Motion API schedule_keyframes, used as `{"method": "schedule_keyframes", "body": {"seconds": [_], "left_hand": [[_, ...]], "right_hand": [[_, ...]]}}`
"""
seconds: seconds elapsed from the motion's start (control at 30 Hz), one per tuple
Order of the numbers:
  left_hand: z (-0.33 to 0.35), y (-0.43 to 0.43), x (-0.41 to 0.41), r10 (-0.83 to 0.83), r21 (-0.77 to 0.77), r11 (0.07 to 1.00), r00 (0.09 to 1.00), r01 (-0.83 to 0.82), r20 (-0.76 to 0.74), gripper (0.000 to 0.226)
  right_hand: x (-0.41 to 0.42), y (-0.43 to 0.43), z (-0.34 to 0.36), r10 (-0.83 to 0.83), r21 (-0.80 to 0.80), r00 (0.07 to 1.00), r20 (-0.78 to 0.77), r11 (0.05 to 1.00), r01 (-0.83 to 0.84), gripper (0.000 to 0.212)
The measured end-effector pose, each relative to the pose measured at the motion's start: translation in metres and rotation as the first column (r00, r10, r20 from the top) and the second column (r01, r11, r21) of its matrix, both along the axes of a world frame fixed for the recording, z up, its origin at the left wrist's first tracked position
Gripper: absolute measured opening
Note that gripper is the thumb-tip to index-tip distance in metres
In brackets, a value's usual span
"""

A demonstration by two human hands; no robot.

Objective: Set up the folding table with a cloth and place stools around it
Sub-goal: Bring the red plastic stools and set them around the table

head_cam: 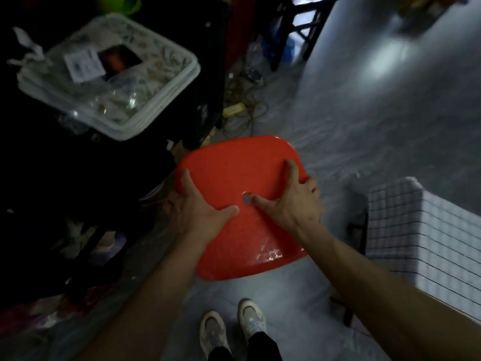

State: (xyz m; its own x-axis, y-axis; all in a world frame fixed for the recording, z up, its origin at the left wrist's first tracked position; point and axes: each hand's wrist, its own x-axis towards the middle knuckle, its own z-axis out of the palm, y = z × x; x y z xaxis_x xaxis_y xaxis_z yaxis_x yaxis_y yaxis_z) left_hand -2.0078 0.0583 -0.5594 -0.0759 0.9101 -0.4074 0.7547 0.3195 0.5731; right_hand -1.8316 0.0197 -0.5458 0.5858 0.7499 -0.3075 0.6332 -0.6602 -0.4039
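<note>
A red plastic stool [231, 175] is in the middle of the view, its square seat facing me with a small round hole near the centre. My left hand [197, 207] grips the seat's left edge, thumb on top and fingers curled under. My right hand [291, 196] grips the right edge, with index finger and thumb spread across the seat top. The stool's legs are hidden beneath the seat. At the right stands the folding table [348, 306], covered by a white checked cloth [426, 235] that hangs over its corner.
Stacked white plastic bins [156, 100] holding clear bags sit on dark furniture at the left. Tangled cables and a yellow power strip [234, 109] lie on the grey floor behind the stool. A dark wooden stool [299, 29] stands at the back. My two shoes [231, 327] are below.
</note>
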Motion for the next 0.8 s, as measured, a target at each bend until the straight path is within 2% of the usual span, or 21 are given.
{"method": "schedule_keyframes", "body": {"seconds": [0.27, 0.43, 0.6, 0.8], "left_hand": [[0.153, 0.005, 0.052, -0.157, 0.094, 0.984, 0.987, 0.154, 0.024, 0.139], [0.234, 0.023, 0.083, -0.274, 0.143, 0.948, 0.959, 0.283, -0.077, 0.140], [0.286, 0.048, 0.125, -0.373, 0.236, 0.883, 0.912, 0.406, -0.171, 0.138], [0.320, 0.074, 0.196, -0.400, 0.250, 0.846, 0.871, 0.471, -0.286, 0.137]], "right_hand": [[0.045, -0.023, 0.151, -0.158, 0.134, 0.986, 0.051, 0.980, 0.150, 0.127], [0.073, -0.030, 0.219, -0.234, 0.205, 0.972, 0.025, 0.953, 0.225, 0.127], [0.113, -0.025, 0.260, -0.302, 0.234, 0.953, -0.038, 0.924, 0.302, 0.128], [0.176, -0.010, 0.283, -0.327, 0.216, 0.939, -0.109, 0.914, 0.343, 0.126]]}}
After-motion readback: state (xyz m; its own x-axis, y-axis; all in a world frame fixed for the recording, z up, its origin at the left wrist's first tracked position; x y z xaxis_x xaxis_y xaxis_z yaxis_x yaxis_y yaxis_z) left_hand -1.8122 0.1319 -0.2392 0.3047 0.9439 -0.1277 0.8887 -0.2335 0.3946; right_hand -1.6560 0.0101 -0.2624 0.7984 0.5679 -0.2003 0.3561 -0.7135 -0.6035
